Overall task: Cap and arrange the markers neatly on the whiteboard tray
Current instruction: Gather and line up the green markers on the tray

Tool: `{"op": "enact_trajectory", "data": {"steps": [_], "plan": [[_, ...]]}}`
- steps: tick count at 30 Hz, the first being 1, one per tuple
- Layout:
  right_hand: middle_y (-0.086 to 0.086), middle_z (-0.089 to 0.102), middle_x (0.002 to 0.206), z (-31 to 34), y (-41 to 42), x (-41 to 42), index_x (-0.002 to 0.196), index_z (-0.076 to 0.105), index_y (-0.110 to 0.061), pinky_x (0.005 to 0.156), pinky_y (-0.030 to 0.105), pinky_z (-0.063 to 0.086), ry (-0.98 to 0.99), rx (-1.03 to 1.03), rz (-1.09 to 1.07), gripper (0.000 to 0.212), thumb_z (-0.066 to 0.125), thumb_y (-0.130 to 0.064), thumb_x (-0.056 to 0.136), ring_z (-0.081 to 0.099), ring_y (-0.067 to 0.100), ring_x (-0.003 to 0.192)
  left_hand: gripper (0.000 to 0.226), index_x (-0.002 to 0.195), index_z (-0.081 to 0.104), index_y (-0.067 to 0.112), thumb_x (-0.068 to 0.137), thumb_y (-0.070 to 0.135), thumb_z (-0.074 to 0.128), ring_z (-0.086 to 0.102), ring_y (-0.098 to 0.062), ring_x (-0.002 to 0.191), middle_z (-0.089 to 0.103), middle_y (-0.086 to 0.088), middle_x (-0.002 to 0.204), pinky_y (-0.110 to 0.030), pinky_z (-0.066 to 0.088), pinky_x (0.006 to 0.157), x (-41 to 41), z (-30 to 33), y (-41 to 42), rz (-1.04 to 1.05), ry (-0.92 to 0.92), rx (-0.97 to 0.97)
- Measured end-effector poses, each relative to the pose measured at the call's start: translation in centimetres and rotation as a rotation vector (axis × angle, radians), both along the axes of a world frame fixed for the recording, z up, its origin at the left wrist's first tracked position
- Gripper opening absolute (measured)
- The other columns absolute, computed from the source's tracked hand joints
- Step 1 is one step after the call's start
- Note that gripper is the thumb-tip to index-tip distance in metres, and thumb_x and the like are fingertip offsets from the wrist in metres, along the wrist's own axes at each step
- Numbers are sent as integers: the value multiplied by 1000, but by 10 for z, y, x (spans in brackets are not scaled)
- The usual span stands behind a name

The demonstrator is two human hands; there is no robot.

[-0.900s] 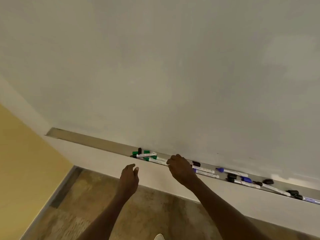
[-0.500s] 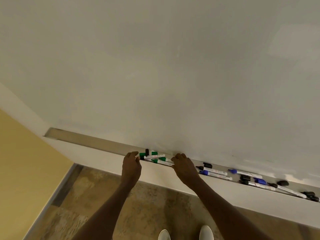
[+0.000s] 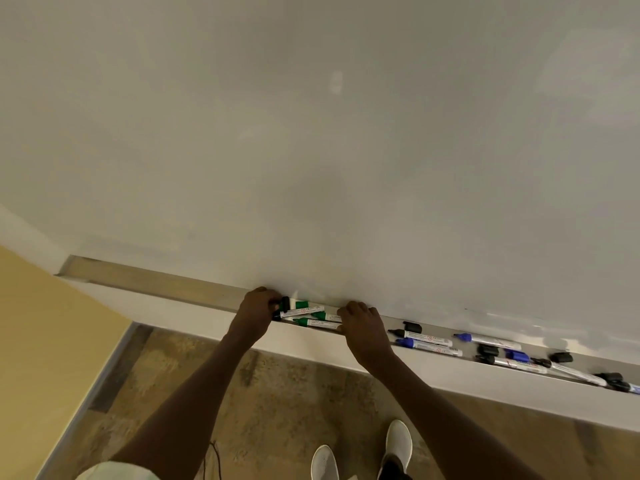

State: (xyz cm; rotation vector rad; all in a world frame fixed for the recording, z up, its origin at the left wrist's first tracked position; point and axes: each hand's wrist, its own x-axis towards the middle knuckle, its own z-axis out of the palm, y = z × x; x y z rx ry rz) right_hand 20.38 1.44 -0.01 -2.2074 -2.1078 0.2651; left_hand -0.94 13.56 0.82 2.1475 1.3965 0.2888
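Several white-barrelled green markers (image 3: 308,316) lie crossed in a small pile on the grey whiteboard tray (image 3: 156,282). My left hand (image 3: 258,310) is at the pile's left end, fingertips closed on a black cap (image 3: 284,302). At the pile's right end, my right hand (image 3: 362,325) curls over the tips of the green markers, thumb in front and fingers behind. Further right, blue markers (image 3: 427,344) and loose black caps (image 3: 412,327) lie scattered along the tray. More markers (image 3: 575,372) reach the right edge.
The whiteboard (image 3: 346,150) rises straight behind the tray. The tray's left stretch holds nothing. A yellow wall (image 3: 45,341) stands at the left. My white shoes (image 3: 398,445) stand on the mottled brown floor below.
Both hands have moved up onto the tray. The left hand went from hanging below the ledge to the pile's left end, and the right hand settled on its right end.
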Motion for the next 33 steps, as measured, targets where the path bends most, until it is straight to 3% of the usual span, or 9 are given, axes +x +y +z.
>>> {"op": "enact_trajectory", "data": {"steps": [6,13,17,20,22,25,28,33], "plan": [[8,62,100,2,1,-1,103,63,-13,84,37,49,-19,-15,-2,27,73,-19,78,58,24,92,24,107,67,6,87,1,54,58,-28,94,61,-13,105,-25,41,78,-3,6,3,-105,87,-22],[11,61,97,13,-1,0,99,64,-9,77,38,52,-11,-14,15,23,73,-12,78,60,26,83,46,120,56,6,80,-13,44,45,-30,109,48,-16,121,-40,44,96,-17,3,-3,-124,238,75],[11,61,103,18,-5,2,103,63,-9,79,38,53,5,10,17,21,67,-12,83,59,26,87,46,118,55,4,78,-15,41,44,-30,104,44,-17,119,-36,42,85,-19,7,-11,-2,193,77],[10,60,106,22,-10,4,105,61,-10,82,37,51,8,13,22,20,64,-13,86,58,24,91,33,113,57,0,83,-9,46,53,-36,100,57,-22,112,-40,43,83,-15,8,-16,162,39,84],[9,59,108,23,-13,6,107,60,-12,84,35,49,27,28,28,20,60,-14,88,56,23,94,24,111,58,2,88,0,50,61,-35,94,66,-20,105,-35,45,77,-9,11,-23,309,-123,29],[7,60,108,28,-17,7,110,59,-14,82,33,46,96,69,30,20,54,-16,92,55,21,94,22,107,62,22,90,10,54,65,-25,88,71,-12,102,-36,52,78,3,21,-38,547,-458,-217],[6,62,105,38,-19,2,112,60,-14,77,33,48,172,142,40,21,52,-19,93,56,21,91,20,105,66,15,91,6,55,65,-24,86,69,-14,96,-35,55,79,20,33,-51,787,-900,-572],[8,62,100,61,-23,-12,114,63,-12,64,31,47,300,253,66,25,51,-24,95,55,21,86,12,99,67,12,90,16,61,65,-13,82,70,-7,90,-24,50,69,35,52,-67,924,-1106,-834]]}}
